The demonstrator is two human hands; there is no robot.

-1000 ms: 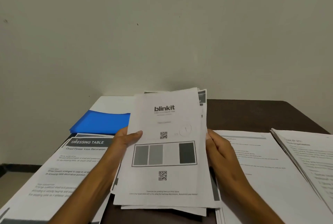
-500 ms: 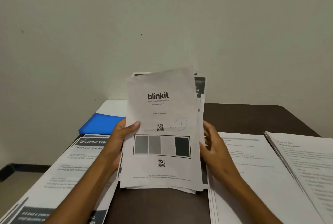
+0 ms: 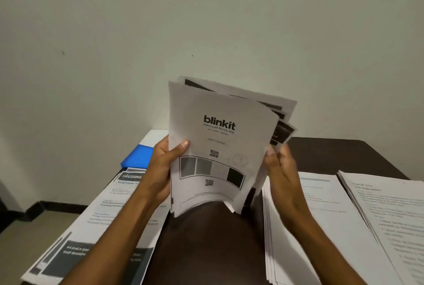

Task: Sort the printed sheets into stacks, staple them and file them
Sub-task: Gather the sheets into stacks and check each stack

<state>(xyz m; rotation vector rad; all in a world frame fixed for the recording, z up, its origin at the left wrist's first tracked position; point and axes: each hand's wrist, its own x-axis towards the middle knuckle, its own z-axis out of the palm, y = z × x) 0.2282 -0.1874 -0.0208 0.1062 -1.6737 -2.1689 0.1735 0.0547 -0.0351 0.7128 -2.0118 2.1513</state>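
Note:
A loose bundle of printed sheets (image 3: 220, 147) with a "blinkit" cover page stands almost upright, its bottom edge bent down on the dark table (image 3: 206, 238). My left hand (image 3: 163, 170) grips the bundle's left edge, thumb across the front page. My right hand (image 3: 278, 165) holds the right edge, where the sheets behind fan out; its fingers are blurred. A "DRESSING TABLE" stack (image 3: 107, 216) lies at the left. Two more text stacks lie at the right, one (image 3: 321, 216) beside my right arm and another (image 3: 394, 216) at the far right.
A blue folder (image 3: 137, 156) lies at the back left, partly under the left stack, with a white sheet (image 3: 153, 137) behind it. A plain wall (image 3: 206, 32) rises just behind the table. The floor (image 3: 34, 234) shows at the lower left, past the table's left edge.
Both hands have raised the bundle from lying nearly flat to standing almost upright on its bottom edge. The rear sheets have fanned out to the right.

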